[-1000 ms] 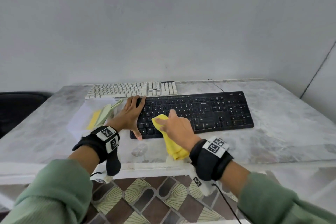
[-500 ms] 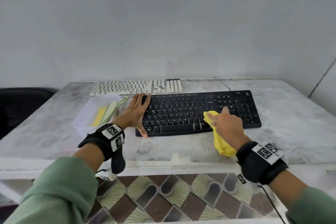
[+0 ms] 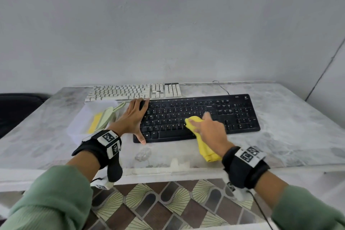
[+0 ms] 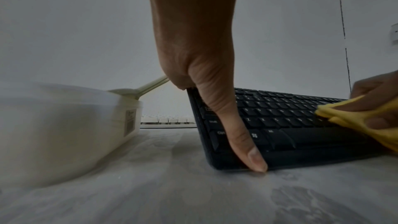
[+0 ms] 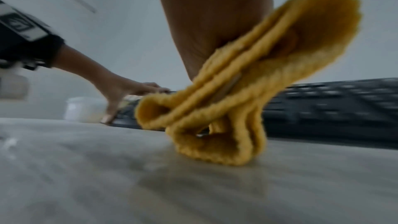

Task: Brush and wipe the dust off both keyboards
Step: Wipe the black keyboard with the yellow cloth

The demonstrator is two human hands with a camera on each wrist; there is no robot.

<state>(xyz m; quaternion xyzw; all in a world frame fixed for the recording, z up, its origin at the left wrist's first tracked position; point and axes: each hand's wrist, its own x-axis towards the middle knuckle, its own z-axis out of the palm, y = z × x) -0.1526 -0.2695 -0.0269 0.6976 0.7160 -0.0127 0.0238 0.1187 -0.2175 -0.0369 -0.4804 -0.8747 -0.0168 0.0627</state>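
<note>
The black keyboard (image 3: 233, 115) lies across the middle of the marble table (image 3: 289, 136), with the white keyboard (image 3: 130, 91) behind it at the left. My left hand (image 3: 136, 119) is spread over the black keyboard's left end. Its thumb (image 4: 247, 151) presses the front corner and its fingers reach the back edge. My right hand (image 3: 209, 130) grips a folded yellow cloth (image 3: 194, 123) and presses it on the middle letter keys. The cloth's tail (image 5: 226, 134) hangs down to the table in front of the black keyboard (image 5: 333, 108).
A translucent plastic box (image 3: 80, 123) stands left of the black keyboard, holding a pale green brush (image 3: 110, 114) and a yellow item (image 3: 95, 121). A thin cable (image 3: 222, 87) runs off the back edge. A black chair (image 3: 16, 110) stands at far left, and a wall is close behind.
My right hand swept the cloth from the left keys to the right part of the black keyboard, then came back to the middle. The left hand has stayed on the left end.
</note>
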